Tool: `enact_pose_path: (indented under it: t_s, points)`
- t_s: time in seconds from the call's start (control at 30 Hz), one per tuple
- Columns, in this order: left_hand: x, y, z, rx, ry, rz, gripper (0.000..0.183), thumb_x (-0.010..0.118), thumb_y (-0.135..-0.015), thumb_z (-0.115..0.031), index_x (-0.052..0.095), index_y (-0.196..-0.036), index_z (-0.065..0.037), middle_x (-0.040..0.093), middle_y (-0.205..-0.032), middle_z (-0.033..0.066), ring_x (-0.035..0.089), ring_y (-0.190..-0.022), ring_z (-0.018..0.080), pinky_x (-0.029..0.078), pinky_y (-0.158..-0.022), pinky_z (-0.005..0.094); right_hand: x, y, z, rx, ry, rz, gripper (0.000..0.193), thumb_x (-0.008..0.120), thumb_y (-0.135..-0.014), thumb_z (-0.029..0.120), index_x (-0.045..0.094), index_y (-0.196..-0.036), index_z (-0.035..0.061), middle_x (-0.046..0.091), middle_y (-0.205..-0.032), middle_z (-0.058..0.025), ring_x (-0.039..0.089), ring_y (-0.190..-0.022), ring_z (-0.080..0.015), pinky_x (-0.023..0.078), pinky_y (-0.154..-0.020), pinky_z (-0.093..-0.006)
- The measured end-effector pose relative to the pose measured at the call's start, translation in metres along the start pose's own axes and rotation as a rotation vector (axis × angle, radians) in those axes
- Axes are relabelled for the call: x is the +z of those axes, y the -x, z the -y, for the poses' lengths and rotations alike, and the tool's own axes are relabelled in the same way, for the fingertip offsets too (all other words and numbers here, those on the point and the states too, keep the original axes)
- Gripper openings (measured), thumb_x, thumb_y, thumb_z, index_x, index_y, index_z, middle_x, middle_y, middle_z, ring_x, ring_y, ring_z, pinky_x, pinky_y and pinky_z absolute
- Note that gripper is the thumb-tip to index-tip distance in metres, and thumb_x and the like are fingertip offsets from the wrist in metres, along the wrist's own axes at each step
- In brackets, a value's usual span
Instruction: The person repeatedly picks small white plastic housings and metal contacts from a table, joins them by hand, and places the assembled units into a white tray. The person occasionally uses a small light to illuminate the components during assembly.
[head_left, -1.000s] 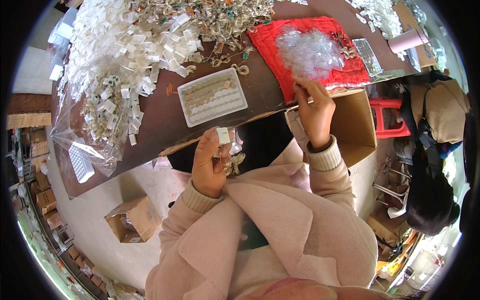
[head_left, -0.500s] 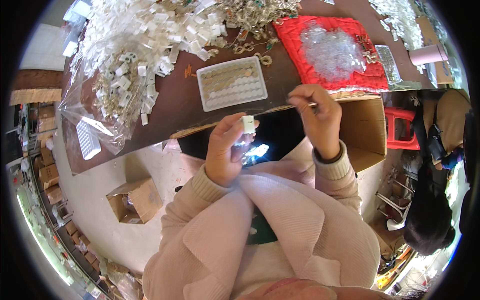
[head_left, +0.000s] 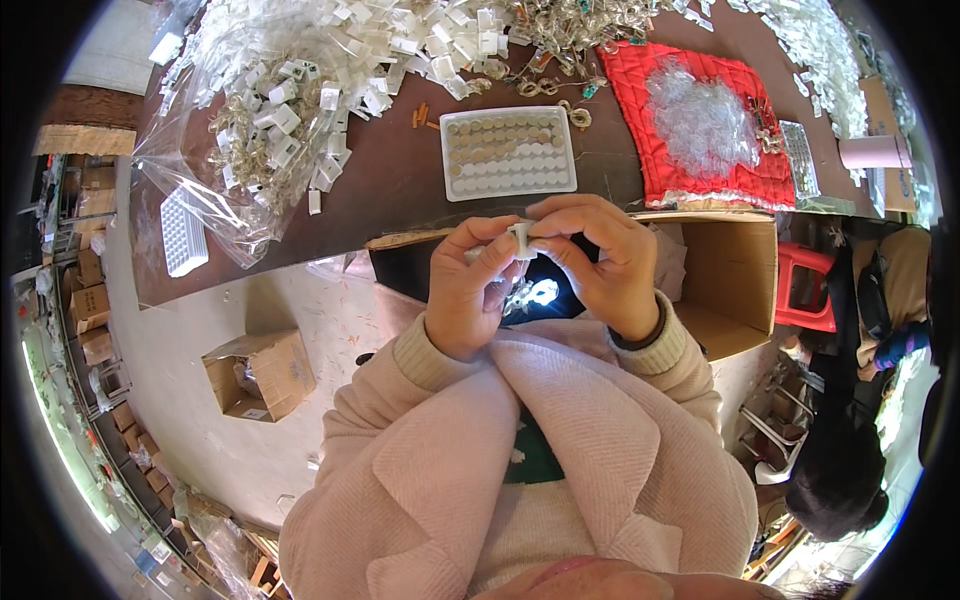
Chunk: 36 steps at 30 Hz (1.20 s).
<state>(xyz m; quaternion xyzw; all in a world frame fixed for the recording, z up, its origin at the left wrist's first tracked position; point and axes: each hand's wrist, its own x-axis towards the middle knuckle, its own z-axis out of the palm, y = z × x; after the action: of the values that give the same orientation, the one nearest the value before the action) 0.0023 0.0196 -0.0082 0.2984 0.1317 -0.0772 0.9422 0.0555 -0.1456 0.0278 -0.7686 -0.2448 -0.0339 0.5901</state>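
While the person sits at the brown tabletop (head_left: 400, 190), the left hand (head_left: 468, 290) and right hand (head_left: 600, 262) meet in front of the chest, the fingers (head_left: 500, 262) of both pressed together on a small white box (head_left: 520, 237) pinched between them, just off the tabletop's near edge. Just beyond it lies a white tray (head_left: 510, 152) of round pieces with every pocket apparently filled. A large heap of white boxes (head_left: 330, 60), a red mat (head_left: 700, 120) of clear bags and an open cardboard carton (head_left: 725, 275) suggest that the work is mid-course, with much still unhandled.
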Motion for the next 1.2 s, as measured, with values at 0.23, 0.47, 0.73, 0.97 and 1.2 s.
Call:
enact_pose_path:
  t_s: [0.23,0.47,0.73,0.97,1.2]
  points:
    - [-0.002,0.001,-0.002,-0.025,-0.060,0.015,0.021,0.073,-0.093,-0.011,0.067,-0.111,-0.001,0.067,-0.091,0.0051,0.057,-0.069,0.0055,0.038,-0.051,0.0146,-0.005,-0.001,0.001,0.068,0.006,0.040,0.012,0.071,-0.082,-0.008,0.070,-0.092,0.0001,0.073,-0.105,-0.0152,0.071,-0.093,-0.0216,0.055,-0.082,-0.0303]
    - [0.001,-0.002,-0.018,0.011,-0.155,0.040,0.017,0.071,-0.093,-0.004,0.067,-0.109,0.000,0.069,-0.092,0.0046,0.058,-0.071,0.0042,0.045,-0.058,0.0167,0.000,-0.011,-0.004,-0.015,0.014,0.067,0.017,0.071,-0.082,-0.006,0.071,-0.098,0.0017,0.073,-0.106,-0.0139,0.071,-0.089,-0.0219,0.056,-0.078,-0.0304]
    - [0.019,-0.021,-0.152,0.984,-0.867,-0.202,0.021,0.069,-0.091,0.006,0.068,-0.111,0.000,0.071,-0.104,0.0089,0.066,-0.086,0.0118,0.055,-0.074,0.0225,-0.049,-0.065,-0.048,0.062,0.523,-0.223,0.021,0.069,-0.089,0.002,0.069,-0.110,0.0019,0.072,-0.097,-0.0130,0.069,-0.080,-0.0214,0.053,-0.073,-0.0302]
    - [0.018,-0.032,-0.180,1.408,-1.909,-0.459,0.035,0.074,-0.086,-0.002,0.066,-0.120,0.002,0.067,-0.121,0.0162,0.061,-0.116,0.0323,0.044,-0.103,0.0422,-0.054,-0.106,-0.095,-0.040,0.743,-0.133,0.021,0.070,-0.085,0.003,0.067,-0.106,0.0037,0.070,-0.095,-0.0185,0.068,-0.081,-0.0373,0.054,-0.067,-0.0420]
    - [0.013,-0.022,-0.071,0.748,-1.158,0.033,0.015,0.070,-0.087,0.004,0.071,-0.102,0.001,0.072,-0.102,0.0113,0.067,-0.083,0.0141,0.054,-0.076,0.0257,-0.075,-0.085,-0.068,0.103,0.502,-0.163,0.014,0.070,-0.090,0.003,0.068,-0.104,-0.0003,0.072,-0.089,-0.0104,0.069,-0.081,-0.0157,0.053,-0.072,-0.0277]
